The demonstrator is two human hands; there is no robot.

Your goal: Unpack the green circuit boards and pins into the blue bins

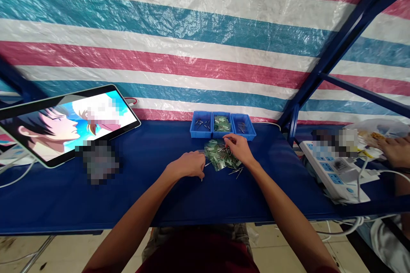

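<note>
On the blue table [144,204] lies a heap of small green-printed clear packets [216,155], with thin metal pins [236,172] strewn over and beside it. My left hand [188,164] is just left of the heap, thumb and fingers pinched together; a tiny pale tip shows beneath them, too small to name. Over the heap's right side, my right hand [238,147] has its fingers curled and closed, with what they hold hidden. Behind are three joined blue bins: the left bin [191,132] and right bin [251,137] contain loose thin pieces, the middle bin [221,135] green packets.
A tablet [64,123] playing a cartoon leans at the left, with a blurred dark object [101,162] before it. At the right lie a white power strip [333,175], cables and a plastic bag [378,128], near another person's hand [397,151]. Blue frame posts [320,64] rise behind.
</note>
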